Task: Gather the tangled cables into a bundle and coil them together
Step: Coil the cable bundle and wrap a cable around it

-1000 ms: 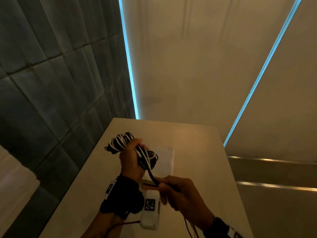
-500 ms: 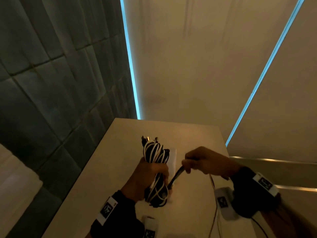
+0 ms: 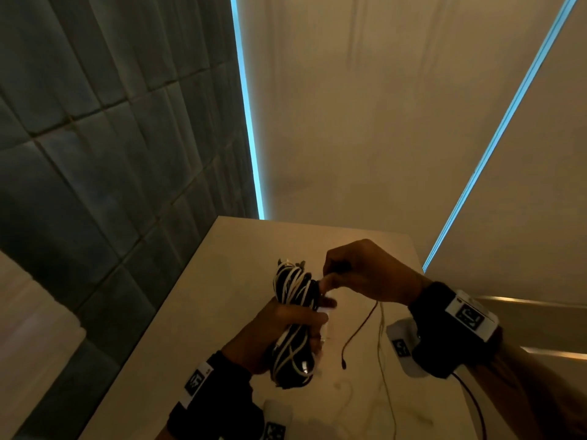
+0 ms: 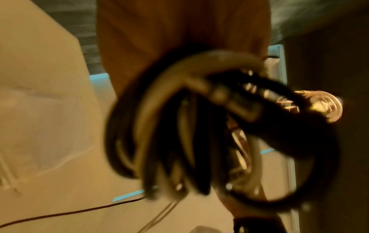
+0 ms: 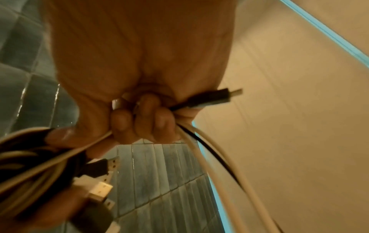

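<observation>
Both hands (image 3: 365,274) now meet at the upright bundle (image 3: 293,312).

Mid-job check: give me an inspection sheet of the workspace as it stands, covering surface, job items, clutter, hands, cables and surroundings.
Surface: pale tabletop, dimly lit.
Job's things: cable bundle of black and white leads, coiled and held roughly upright above the tabletop.
Clutter: white sheet on the table, mostly hidden behind the bundle.
Hands: left hand grips the bundle's middle; right hand pinches cable ends at its upper part, a black plug sticking out of the fist.
Cables: thin dark wire and a pale one trail from the right wrist over the table.
Surroundings: grey tiled wall, beige panels, blue light strips.
</observation>
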Tool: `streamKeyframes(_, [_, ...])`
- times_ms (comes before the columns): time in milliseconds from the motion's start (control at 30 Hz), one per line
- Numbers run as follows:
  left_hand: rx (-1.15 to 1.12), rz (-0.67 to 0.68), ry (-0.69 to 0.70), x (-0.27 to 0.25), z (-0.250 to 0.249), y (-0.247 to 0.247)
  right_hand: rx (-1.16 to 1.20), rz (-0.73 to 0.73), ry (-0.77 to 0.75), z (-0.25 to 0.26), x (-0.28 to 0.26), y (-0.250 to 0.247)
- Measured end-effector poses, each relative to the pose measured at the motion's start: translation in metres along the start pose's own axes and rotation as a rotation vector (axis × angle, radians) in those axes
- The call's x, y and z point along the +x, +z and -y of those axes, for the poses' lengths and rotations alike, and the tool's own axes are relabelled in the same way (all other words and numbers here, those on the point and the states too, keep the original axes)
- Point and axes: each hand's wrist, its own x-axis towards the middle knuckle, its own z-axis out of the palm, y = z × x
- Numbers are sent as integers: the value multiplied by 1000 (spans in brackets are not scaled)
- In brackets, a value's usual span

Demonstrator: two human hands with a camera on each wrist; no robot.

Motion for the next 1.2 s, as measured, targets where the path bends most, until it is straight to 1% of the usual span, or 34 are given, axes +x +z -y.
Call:
streamKeyframes(100, [6,83,-66,-3,2,-7,38,10,32,-8,-3,-3])
streamKeyframes(200, [-53,98,-55,-6,5,-11,90,-3,82,-21,-11,-8])
streamKeyframes(267, [-163,52,-29,-6,8,-15,159,16,129,-30,-20,-7])
streamKeyframes(333, [-245,12,1,-4,12,-19,311,46,222,-37,-32,1])
streamKeyframes(400, [-264,-26,34,0,17,-24,474,70,300,-39,-44,12])
streamKeyframes(500, [-321,-95,64,6,22,-24,617,58,338,-38,-60,29])
streamKeyframes(533, [-337,-131,71,8,23,-23,642,27,359,-37,-64,33])
streamKeyframes(600, [-356,-205,73,11,26,-21,637,-83,430,-33,-71,41])
streamKeyframes(633, [-358,-225,67,11,27,-19,610,-160,469,-30,-74,45])
streamKeyframes(700, [-338,-248,58,12,29,-15,541,-365,530,-23,-76,56])
streamKeyframes(733, [-322,-258,64,13,30,-13,498,-482,531,-19,-75,61])
streamKeyframes(800, [-294,-267,74,16,33,-8,442,-687,458,-8,-69,70])
streamKeyframes(833, [-284,-256,71,18,35,-5,440,-754,401,0,-65,73])
streamKeyframes(867, [-290,-239,66,19,37,-2,432,-790,348,8,-61,76])
streamKeyframes(933, [-339,-211,72,21,38,0,400,-796,268,25,-54,82])
streamKeyframes(1067, [-405,-210,56,23,44,-3,523,-731,217,42,-42,99])
streamKeyframes(1133, [-456,-186,53,19,43,-1,462,-701,197,38,-36,107])
streamKeyframes(1200, [-496,-123,25,16,44,-3,342,-644,176,32,-34,114])
